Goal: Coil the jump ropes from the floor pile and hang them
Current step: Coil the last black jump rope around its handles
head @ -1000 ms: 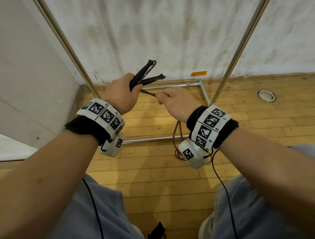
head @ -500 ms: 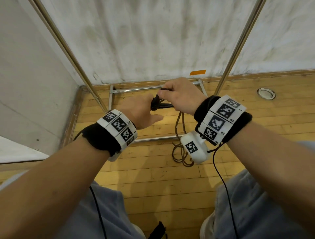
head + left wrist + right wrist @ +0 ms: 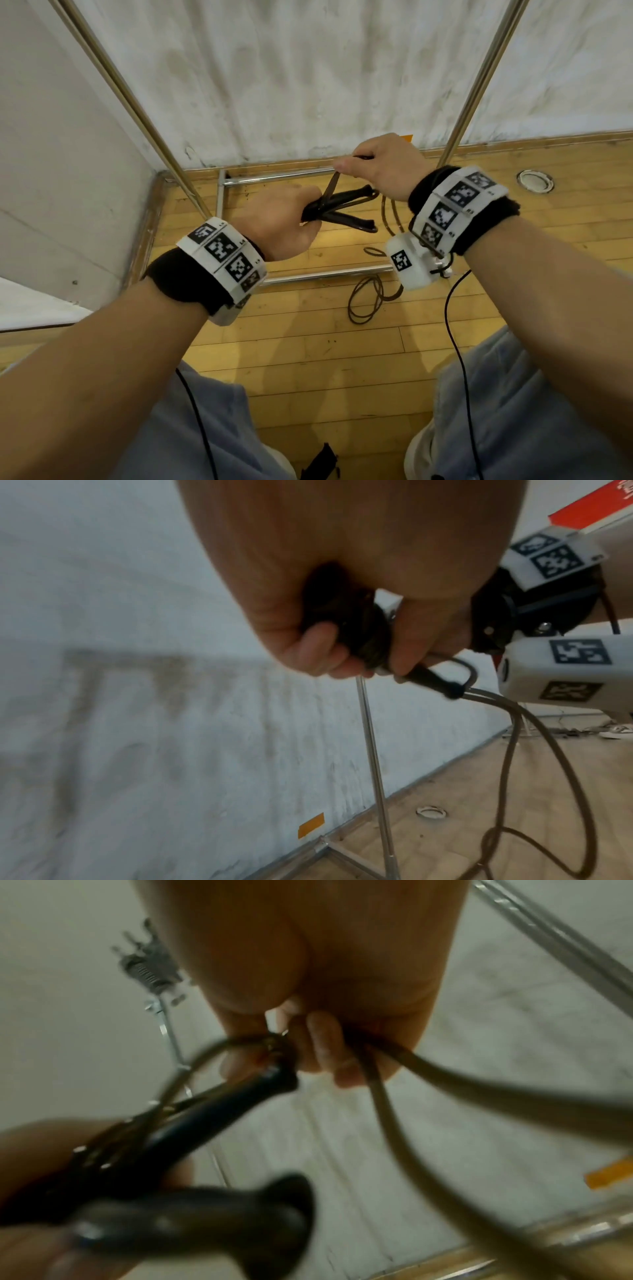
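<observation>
left hand (image 3: 277,222) grips two black handles (image 3: 346,212); right hand (image 3: 383,164) pinches one rope strand (image 3: 330,188).

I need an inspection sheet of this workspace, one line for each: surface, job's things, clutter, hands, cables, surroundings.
Surface: wooden plank floor.
Job's things: jump rope handles, both black, gripped together; rope cord hangs in loops down to the floor.
Clutter: round metal floor fitting; orange tape on the wall base.
Hands: left hand grips the handles; right hand pinches the cord above them.
Cables: black wrist camera cable runs from the right wrist; another by the left leg.
Surroundings: stained white wall; metal rack frame with floor bars.
</observation>
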A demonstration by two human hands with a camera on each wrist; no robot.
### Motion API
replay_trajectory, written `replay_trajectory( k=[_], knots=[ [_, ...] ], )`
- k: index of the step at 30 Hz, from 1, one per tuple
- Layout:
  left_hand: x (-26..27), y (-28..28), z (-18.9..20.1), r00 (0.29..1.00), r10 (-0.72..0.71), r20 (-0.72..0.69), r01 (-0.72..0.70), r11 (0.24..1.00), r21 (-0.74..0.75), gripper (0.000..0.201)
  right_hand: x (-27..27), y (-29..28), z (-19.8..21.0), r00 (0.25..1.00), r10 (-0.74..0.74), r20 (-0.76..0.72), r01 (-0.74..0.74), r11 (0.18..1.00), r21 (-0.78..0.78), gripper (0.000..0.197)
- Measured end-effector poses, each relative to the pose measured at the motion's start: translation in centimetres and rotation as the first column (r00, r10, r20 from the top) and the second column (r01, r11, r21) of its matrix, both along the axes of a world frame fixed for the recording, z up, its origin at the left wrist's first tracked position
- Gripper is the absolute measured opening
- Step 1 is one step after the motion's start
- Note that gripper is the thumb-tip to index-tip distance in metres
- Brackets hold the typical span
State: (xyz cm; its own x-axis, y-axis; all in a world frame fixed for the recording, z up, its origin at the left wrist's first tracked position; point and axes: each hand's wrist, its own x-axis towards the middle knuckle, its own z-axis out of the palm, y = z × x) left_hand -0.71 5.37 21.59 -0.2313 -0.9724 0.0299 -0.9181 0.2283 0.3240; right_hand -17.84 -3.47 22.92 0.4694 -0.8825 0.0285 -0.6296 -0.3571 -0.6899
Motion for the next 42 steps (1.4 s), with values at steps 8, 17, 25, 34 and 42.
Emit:
replay_trajectory(
  k=[8, 17, 25, 34, 42],
  knots=[
    [0.3, 0.5, 2.0, 0.900, 0.068, -0.430, -0.082, 0.996, -0.015, 0.013, 0.0, -0.6, -0.9, 0.891, -0.055, 0.451, -0.158, 0.894, 0.420, 0.037],
    [0.8, -1.1, 2.2, 0.728, 0.255, -0.636, -0.288, 0.956, 0.053, 0.032, 3.5, 2.5, -3.0, 0.901, -0.056, 0.431, -0.131, 0.910, 0.393, 0.040],
    [1.0, -2.1, 1.8, 0.771, 0.272, -0.575, -0.379, 0.923, -0.072, 0.024, 5.4, 5.0, -3.2, 0.933, -0.101, 0.347, 0.061, 0.991, 0.123, 0.021],
    [-0.5, -1.2, 2.4, 0.841, 0.214, -0.497, -0.321, 0.937, -0.139, 0.023, 3.6, 2.5, -2.1, 0.981, -0.190, -0.040, 0.180, 0.969, -0.170, 0.026],
    [0.6, -1.2, 4.0, 0.791, 0.234, -0.565, -0.362, 0.924, -0.125, 0.022, 4.4, 3.9, -2.6, 0.843, -0.099, 0.529, -0.242, 0.808, 0.537, 0.017]
  ],
)
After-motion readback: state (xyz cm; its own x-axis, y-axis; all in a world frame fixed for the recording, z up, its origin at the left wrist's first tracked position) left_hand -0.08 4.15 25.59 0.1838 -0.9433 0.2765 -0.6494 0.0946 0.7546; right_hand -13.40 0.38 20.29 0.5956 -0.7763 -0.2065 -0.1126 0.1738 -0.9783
